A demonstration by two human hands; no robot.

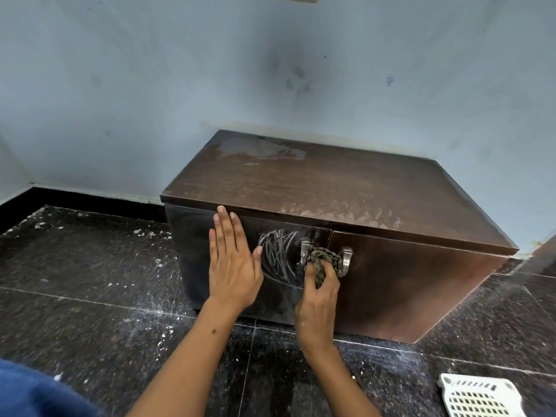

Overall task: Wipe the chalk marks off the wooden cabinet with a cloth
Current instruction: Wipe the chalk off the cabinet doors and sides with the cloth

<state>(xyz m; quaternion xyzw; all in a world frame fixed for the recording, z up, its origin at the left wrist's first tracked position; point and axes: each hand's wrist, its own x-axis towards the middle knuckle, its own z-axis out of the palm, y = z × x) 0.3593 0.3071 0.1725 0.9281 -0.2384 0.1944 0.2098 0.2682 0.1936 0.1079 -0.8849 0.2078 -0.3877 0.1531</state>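
Observation:
A low dark wooden cabinet (pixel 346 188) stands against the blue wall, with two doors and two metal handles (pixel 347 255). White chalk scribbles (pixel 278 254) cover the left door near its handle. My left hand (pixel 233 260) lies flat on the left door, fingers straight, just left of the scribbles. My right hand (pixel 319 291) grips a crumpled brownish cloth (pixel 323 261) and holds it against the door front between the two handles, at the right edge of the chalk marks.
The cabinet top carries pale dusty smears at its back left (pixel 261 150) and front right. The dark speckled floor tiles (pixel 105 281) are dotted with white specks. A white plastic grate (pixel 481 397) lies on the floor at the lower right.

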